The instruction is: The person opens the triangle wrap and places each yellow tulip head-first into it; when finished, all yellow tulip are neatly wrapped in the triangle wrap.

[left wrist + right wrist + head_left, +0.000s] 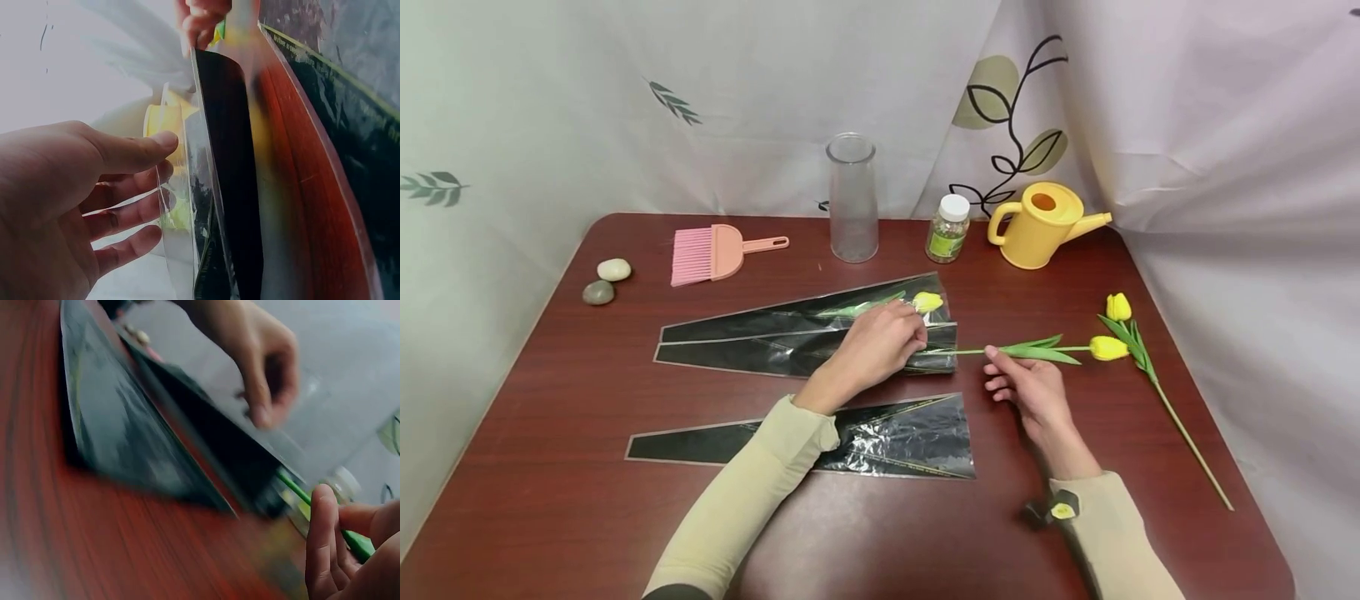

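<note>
- Right hand (1037, 396): fingers pinch the tulip (1037, 353); stem points to 9 o'clock, bloom to 3.
- Left hand (880, 340): fingers pinch the middle sleeve (767, 352), mouth toward 3 o'clock.

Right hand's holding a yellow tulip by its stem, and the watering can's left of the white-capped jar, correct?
Not quite: the head view shows the watering can right of the white-capped jar. The right hand does hold a yellow tulip by its stem.
</note>
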`<action>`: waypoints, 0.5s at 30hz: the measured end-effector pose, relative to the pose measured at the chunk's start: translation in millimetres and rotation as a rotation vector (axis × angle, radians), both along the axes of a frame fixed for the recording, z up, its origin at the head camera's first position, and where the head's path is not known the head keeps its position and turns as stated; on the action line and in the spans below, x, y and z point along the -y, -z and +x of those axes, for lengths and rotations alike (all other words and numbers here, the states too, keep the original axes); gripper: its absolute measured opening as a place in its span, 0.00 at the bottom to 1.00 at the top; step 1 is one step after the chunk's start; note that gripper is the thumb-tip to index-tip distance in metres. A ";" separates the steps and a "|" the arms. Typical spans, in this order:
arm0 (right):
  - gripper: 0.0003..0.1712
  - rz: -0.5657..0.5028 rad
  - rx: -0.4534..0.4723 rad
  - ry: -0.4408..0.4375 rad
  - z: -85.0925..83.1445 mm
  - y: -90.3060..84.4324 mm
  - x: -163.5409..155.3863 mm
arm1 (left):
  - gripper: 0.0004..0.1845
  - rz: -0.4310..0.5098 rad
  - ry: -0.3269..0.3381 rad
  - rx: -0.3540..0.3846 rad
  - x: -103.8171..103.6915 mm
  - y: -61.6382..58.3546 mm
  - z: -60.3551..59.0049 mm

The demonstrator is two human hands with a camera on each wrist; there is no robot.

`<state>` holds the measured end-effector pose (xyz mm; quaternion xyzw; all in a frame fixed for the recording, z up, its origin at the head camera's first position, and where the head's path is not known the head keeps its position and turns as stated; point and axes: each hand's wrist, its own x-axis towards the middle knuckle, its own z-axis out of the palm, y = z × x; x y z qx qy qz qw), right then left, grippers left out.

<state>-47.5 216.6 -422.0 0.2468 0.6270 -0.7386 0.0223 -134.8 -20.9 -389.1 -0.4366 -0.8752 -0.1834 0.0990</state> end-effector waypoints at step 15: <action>0.17 0.295 -0.107 -0.387 -4.9 -6.3 14.0 | 0.05 -0.075 -0.020 0.022 1.3 3.8 1.4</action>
